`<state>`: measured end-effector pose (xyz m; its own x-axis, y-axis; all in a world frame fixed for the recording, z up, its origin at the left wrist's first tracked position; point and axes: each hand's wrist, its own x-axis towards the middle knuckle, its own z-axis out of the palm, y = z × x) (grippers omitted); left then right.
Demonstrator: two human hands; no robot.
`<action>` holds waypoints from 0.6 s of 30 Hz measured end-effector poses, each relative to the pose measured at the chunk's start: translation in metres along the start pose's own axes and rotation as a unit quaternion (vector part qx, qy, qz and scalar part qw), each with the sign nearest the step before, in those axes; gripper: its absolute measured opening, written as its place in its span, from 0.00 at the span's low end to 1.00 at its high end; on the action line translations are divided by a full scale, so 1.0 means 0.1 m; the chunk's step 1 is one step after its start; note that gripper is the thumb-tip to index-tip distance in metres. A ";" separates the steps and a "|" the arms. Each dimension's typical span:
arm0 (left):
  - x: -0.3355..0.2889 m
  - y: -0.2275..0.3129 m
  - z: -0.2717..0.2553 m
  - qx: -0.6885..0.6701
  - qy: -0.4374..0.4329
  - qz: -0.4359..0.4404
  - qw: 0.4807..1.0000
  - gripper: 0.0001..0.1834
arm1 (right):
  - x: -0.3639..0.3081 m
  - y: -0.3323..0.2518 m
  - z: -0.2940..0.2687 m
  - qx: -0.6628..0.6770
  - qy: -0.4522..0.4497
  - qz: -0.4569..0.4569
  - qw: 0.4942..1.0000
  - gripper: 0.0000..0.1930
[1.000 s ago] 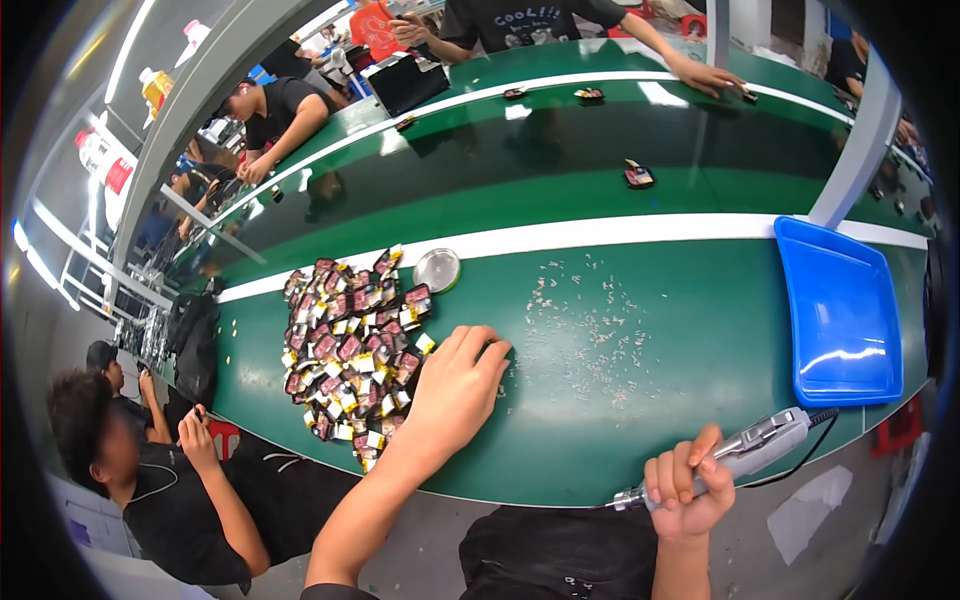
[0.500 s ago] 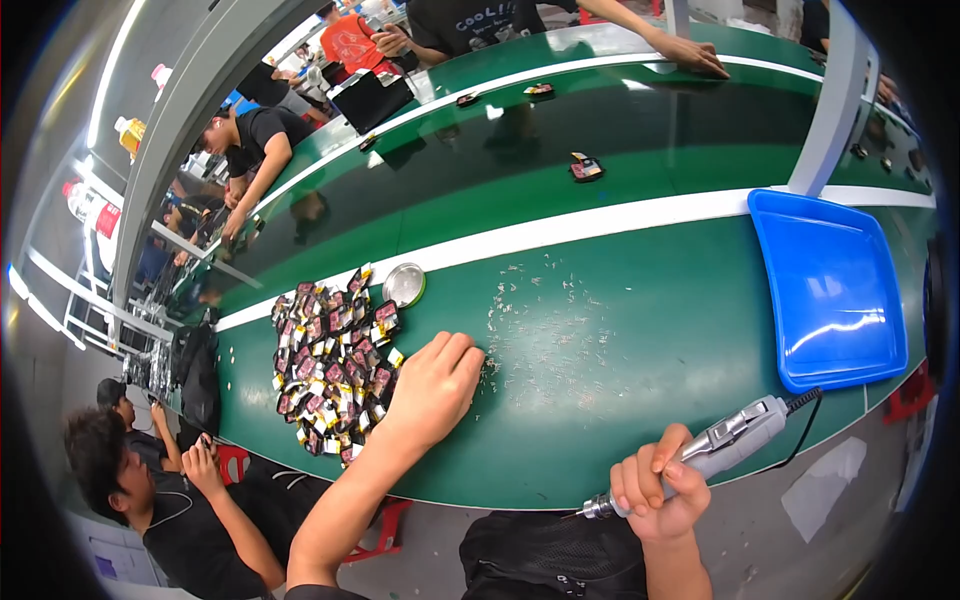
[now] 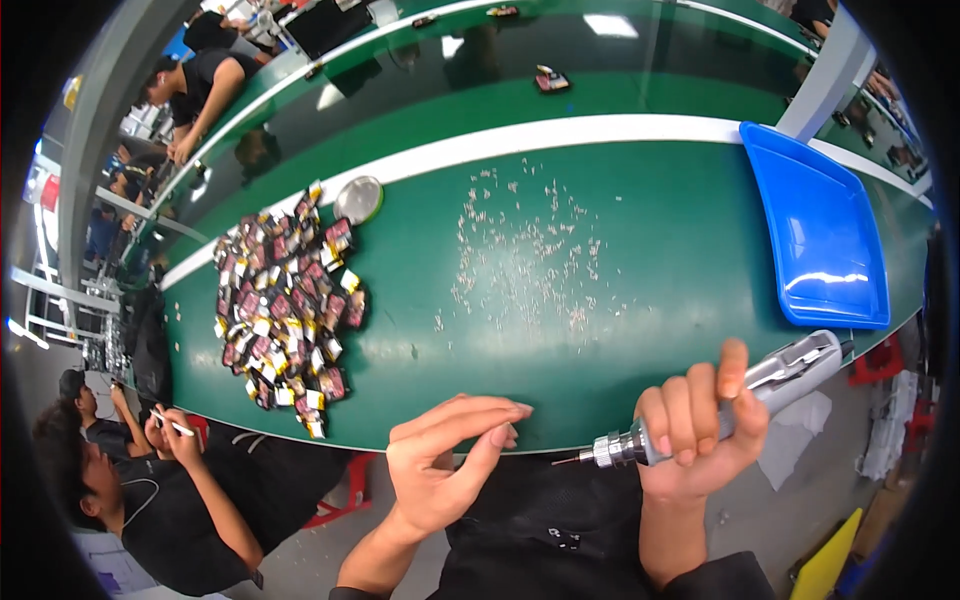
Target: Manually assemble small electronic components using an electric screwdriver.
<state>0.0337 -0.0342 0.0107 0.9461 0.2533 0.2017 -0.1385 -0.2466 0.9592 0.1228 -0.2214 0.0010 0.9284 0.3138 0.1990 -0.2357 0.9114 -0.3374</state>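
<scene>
My right hand (image 3: 690, 430) is wrapped round a silver-grey electric screwdriver (image 3: 790, 375), its thin bit pointing left past the near table edge. My left hand (image 3: 445, 455), thumb and fingertips pinched together, hovers at that edge with its fingertips a little left of and above the bit tip. Whatever the pinch holds is too small to make out. Beyond it, many tiny pale pieces (image 3: 530, 250) lie scattered on the green tabletop (image 3: 660, 240). Left of them is a heap of small black parts (image 3: 285, 300) with pink, white and yellow faces.
A round metal-looking tin (image 3: 359, 200) stands beside the heap. On the right lies a blue tray (image 3: 825, 240), near a grey post (image 3: 825, 85). A single small part (image 3: 551, 79) rests on the dark strip beyond the white rail. At left, a person (image 3: 190, 500) in black sits close by.
My left hand has come back from the scattered pieces to the near edge, close to the bit tip. The screwdriver stays in my right hand. The view has tilted downward.
</scene>
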 end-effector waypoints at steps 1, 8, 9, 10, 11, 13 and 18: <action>-0.05 0.00 0.03 -0.008 0.002 -0.009 1.000 0.07 | 0.01 0.01 0.06 -0.007 0.006 0.007 1.000 0.06; -0.23 -0.03 0.13 -0.169 -0.025 0.010 0.985 0.06 | 0.00 0.12 0.33 0.017 0.000 -0.044 0.999 0.05; -0.25 -0.03 0.12 -0.171 -0.024 0.008 0.985 0.06 | 0.00 0.13 0.35 0.016 0.007 -0.049 0.999 0.05; -0.27 -0.03 0.10 -0.207 -0.031 -0.007 0.978 0.07 | -0.01 0.14 0.35 0.017 0.013 -0.053 0.998 0.05; -0.29 -0.04 0.09 -0.243 -0.039 -0.021 0.969 0.08 | -0.02 0.14 0.36 0.016 0.015 -0.050 0.998 0.05; -0.31 -0.06 0.08 -0.244 -0.045 -0.018 0.969 0.08 | -0.03 0.14 0.37 0.024 0.021 -0.053 0.998 0.06; -0.27 -0.03 0.12 -0.217 -0.027 -0.002 0.976 0.06 | -0.04 0.14 0.35 0.019 0.018 -0.053 0.998 0.06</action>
<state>0.0121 -0.0520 -0.0002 0.9595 0.2008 0.1976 -0.2338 0.1766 0.9561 0.1058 -0.2004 0.0274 0.9583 0.2054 0.1988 -0.1450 0.9486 -0.2813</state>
